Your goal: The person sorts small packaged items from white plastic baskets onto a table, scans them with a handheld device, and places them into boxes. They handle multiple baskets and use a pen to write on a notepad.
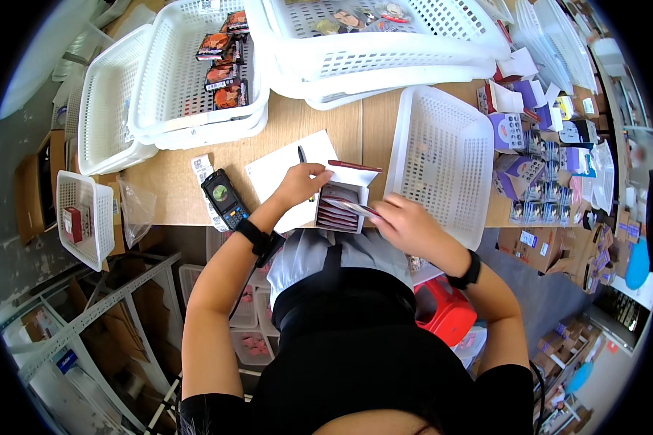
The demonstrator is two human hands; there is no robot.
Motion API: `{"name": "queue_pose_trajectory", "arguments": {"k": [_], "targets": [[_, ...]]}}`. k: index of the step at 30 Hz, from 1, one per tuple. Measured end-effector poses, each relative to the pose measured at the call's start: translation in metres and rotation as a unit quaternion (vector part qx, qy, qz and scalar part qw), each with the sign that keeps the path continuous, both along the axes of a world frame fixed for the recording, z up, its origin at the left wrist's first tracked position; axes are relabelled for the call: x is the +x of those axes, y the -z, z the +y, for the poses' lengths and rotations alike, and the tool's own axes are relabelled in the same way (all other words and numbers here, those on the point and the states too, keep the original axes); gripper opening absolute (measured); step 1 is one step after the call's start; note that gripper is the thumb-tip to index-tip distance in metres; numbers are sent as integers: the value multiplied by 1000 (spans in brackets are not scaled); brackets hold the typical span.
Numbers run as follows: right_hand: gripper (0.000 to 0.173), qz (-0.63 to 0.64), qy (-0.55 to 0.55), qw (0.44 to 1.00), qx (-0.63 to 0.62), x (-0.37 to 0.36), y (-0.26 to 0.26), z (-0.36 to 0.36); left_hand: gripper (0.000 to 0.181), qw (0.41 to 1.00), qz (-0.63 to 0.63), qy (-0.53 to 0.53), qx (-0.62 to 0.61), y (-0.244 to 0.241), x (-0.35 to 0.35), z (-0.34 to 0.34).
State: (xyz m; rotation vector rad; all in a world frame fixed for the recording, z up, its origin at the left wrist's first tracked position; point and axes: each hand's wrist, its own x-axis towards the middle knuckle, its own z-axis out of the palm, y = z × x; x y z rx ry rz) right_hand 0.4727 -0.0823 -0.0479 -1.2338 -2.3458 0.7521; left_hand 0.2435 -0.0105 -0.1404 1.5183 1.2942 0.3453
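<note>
A small open cardboard box (340, 225) stands at the table's front edge, its white lid flap (353, 173) raised. Flat packets (338, 213) are lined up in a row inside it. My left hand (303, 185) is at the box's upper left corner, thumb and forefinger pinched at the raised flap. Between the fingers of my right hand (408, 220) is a flat packet (353, 206), tilted over the box's right side. White paper (272, 166) lies under the box's left side, with a black pen (301, 154) on it.
A handheld scanner (226, 198) rests on a printed label strip left of the paper. To the right is a white perforated basket (441, 163). Stacked baskets (196, 122) with small boxes stand behind. Purple cartons (507, 130) and packet stacks (538, 190) fill the far right.
</note>
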Motion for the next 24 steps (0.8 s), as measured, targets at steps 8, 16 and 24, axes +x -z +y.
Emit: {"name": "queue_pose_trajectory", "arguments": {"k": [8,16,24], "targets": [[8,-227,15,969,100,-40,52,14,33,995,-54,-20,-85,1,-5,0],[18,-196,36,974,107,-48,69,16,28,975,-148,-31,-164,13,-18,-4],[51,-40,147,985,-85,-30,50,-23,40,971,-176,75,-146,25,-28,-8]]}}
